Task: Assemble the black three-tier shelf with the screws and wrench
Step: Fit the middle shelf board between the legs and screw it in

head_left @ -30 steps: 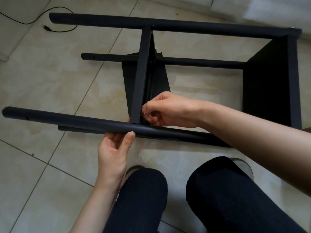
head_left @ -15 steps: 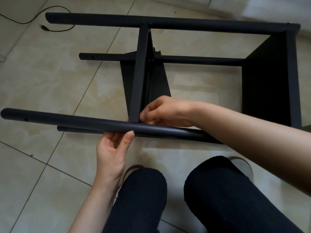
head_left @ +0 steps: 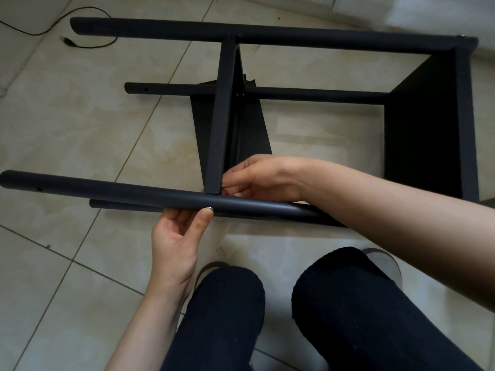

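Lying on its side on the tiled floor (head_left: 80, 124), the black shelf frame (head_left: 267, 36) is partly built. Four tube legs run left to right: the far upper leg, a far lower leg (head_left: 316, 93) close to the tiles, the near upper leg (head_left: 107, 187) and a second near leg (head_left: 128, 205) just beneath it. Two tiers are in place: an end panel (head_left: 428, 124) at the right and a middle tier (head_left: 223, 116) seen edge-on between the legs. The left ends of the legs are bare, with open screw holes, so a third tier appears not yet fitted.

The left hand (head_left: 179, 236) cups the near upper leg from below, thumb on its near side, just left of the joint. The right hand (head_left: 257, 178) is curled at the corner where the middle tier meets that leg, fingertips pinched together against the tier's edge. Whether it pinches a screw or the wrench cannot be told, as nothing metal shows. The judgement is that this joint is being fastened, with the last tier and final tightening left to do.

The floor is pale beige tile with dark grout lines. A black cable (head_left: 67, 41) with a plug trails at the far left. The person's dark-trousered knees (head_left: 334, 303) fill the near edge, with grey shoes partly visible.
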Tool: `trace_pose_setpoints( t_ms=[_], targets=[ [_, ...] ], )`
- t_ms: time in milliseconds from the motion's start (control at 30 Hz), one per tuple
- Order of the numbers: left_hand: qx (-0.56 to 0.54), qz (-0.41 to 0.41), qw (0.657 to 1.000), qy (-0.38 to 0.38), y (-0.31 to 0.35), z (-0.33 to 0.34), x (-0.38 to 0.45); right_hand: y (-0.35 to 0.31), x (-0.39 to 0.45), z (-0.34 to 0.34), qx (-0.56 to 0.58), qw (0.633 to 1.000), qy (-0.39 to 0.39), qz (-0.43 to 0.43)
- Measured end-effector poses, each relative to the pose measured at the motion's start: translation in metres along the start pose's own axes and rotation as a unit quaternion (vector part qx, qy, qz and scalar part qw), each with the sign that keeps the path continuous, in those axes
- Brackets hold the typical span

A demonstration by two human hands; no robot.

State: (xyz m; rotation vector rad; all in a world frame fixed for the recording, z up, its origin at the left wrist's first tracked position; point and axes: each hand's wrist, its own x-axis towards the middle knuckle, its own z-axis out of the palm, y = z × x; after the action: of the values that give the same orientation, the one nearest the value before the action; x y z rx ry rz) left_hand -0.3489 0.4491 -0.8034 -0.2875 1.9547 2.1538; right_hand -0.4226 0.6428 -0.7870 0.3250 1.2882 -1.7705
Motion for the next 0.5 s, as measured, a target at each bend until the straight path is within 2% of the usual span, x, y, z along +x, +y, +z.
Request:
trace_pose_setpoints(
  t_ms=[267, 500],
  targets=[
    [-0.004, -0.003, 1.0, -0.002, 0.0004, 0.0, 0.0004, -0.0008, 0.0, 0.0014, -0.071, 0.997, 0.0, 0.042],
    [-0.003, -0.005, 1.0, 0.0, -0.0013, -0.0016, 0.0018, -0.0021, 0.0001, -0.0027, -0.052, 0.996, -0.017, 0.073]
  ],
)
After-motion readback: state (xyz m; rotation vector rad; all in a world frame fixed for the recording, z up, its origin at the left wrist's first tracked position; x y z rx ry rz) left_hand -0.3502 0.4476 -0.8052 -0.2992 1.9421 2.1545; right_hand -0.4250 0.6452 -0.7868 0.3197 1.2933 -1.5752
